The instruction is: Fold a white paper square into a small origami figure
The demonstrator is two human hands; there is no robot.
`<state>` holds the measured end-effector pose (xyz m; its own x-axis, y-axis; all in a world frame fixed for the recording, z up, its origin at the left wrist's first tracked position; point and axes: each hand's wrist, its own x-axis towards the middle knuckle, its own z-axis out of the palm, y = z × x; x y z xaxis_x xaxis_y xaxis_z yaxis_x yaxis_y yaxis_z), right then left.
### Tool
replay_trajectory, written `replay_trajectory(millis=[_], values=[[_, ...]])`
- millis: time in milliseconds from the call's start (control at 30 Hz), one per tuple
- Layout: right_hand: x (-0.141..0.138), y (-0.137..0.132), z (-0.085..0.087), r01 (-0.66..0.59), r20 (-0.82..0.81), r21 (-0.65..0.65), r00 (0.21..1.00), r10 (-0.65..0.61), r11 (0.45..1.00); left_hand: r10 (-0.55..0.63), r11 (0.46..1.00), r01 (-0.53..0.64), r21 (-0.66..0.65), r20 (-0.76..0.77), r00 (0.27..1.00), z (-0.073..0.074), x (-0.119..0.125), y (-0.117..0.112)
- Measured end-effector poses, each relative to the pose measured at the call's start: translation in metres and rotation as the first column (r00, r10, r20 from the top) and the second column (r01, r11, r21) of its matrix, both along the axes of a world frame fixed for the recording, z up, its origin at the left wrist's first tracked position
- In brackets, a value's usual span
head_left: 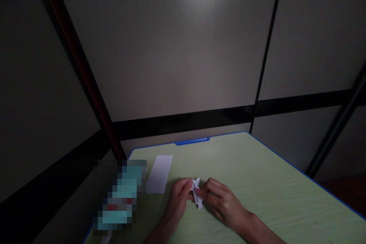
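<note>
A small folded white paper piece (196, 193) is held between both hands just above the pale green table (257, 175). My left hand (179, 197) pinches its left side with fingers closed. My right hand (221, 201) grips its right side, fingers curled around it. The folds end in pointed tips at top and bottom. The scene is dim.
A flat white paper strip (160, 174) lies on the table, left of and beyond the hands. A blurred teal and dark object (121, 197) sits at the table's left edge. The table has a blue rim (192, 142). Panelled walls with dark frames stand behind.
</note>
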<state>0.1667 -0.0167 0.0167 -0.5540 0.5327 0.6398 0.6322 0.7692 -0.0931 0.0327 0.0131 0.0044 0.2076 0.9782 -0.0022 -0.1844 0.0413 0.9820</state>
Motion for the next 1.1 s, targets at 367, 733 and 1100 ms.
replay_trajectory(millis=[367,733,1100], values=[[-0.0009,0.0047,-0.0034,0.04,0.067,0.128,0.997,-0.049,0.991,-0.081,0.997,0.081,-0.014,-0.003,0.997,0.0003,-0.0017,0.0021],[0.0013,0.0032,-0.0048,-0.001,0.061,0.079,0.998,-0.004,0.997,-0.128,0.992,0.128,0.003,-0.012,0.992,0.0023,-0.0037,0.0014],[0.0036,0.0055,-0.0072,0.012,-0.086,-0.09,0.996,-0.02,0.996,-0.188,0.982,0.19,-0.004,0.108,0.976,-0.0005,-0.0055,0.0043]])
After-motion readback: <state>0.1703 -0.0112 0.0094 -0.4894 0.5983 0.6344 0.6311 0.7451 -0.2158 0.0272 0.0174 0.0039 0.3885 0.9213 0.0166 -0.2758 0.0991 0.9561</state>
